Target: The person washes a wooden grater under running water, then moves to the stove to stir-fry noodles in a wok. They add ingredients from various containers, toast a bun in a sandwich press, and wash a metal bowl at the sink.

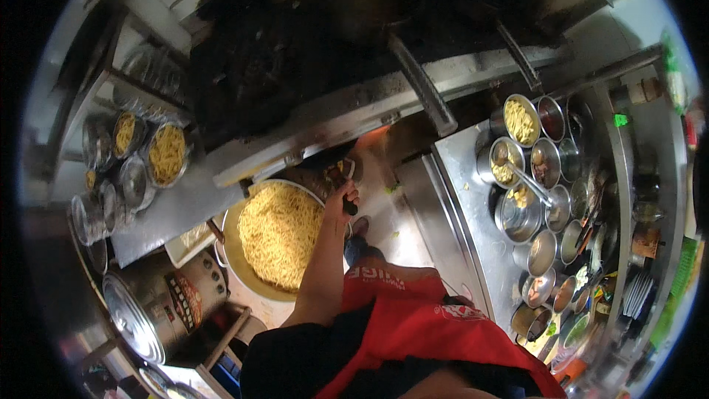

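My left hand (344, 198) is closed around a dark handle, with the black end showing below the fingers; what the handle belongs to is unclear. Beyond the hand lies a dark vessel (352, 169) with bits of food in it, partly under the stove edge. Left of my forearm stands a large round metal pot (229, 233) full of yellow noodles (279, 233). My right hand is out of view; only some bare skin shows at the bottom edge.
A sooty stove with metal pan handles (421, 83) spans the top. Right, a steel counter (460, 160) holds metal containers, some with noodles, and a ladle (529, 183). Left are noodle bowls (167, 155), a white tray (180, 255) and a lidded steel drum (183, 293).
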`<state>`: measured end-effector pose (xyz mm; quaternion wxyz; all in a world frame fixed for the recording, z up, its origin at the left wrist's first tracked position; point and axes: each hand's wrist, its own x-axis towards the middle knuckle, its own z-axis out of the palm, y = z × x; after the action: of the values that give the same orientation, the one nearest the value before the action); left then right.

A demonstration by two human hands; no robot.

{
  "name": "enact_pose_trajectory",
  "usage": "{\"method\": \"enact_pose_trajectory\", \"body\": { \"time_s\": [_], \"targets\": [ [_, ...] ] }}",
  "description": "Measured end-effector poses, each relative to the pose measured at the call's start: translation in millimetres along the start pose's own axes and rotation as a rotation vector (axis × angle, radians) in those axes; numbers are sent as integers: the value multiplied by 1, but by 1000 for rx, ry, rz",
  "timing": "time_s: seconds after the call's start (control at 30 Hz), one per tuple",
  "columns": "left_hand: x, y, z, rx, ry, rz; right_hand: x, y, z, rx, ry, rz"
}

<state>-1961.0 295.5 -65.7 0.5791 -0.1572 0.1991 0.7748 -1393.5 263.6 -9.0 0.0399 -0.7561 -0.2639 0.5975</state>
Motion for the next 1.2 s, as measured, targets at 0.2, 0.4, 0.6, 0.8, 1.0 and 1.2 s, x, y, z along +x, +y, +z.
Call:
{"method": "enact_pose_trajectory", "body": {
  "time_s": [0.2,0.4,0.6,0.8,1.0,1.2],
  "targets": [
    [55,14,-17,107,243,6,2,-20,11,-54,34,58],
    [95,10,-61,314,593,-42,4,-27,17,-68,42,86],
    [105,-12,-93,788,978,-83,-14,16,11,15,41,-22],
    [95,-11,-108,870,862,-232,-48,14,-60,59,256,-398],
    [-30,-143,-30,1420,169,-180,-115,89,-148,448,839,-237],
    [-137,-349,138,1479,-467,-559,-122,78,-200,351,839,-458]
  ]
}}
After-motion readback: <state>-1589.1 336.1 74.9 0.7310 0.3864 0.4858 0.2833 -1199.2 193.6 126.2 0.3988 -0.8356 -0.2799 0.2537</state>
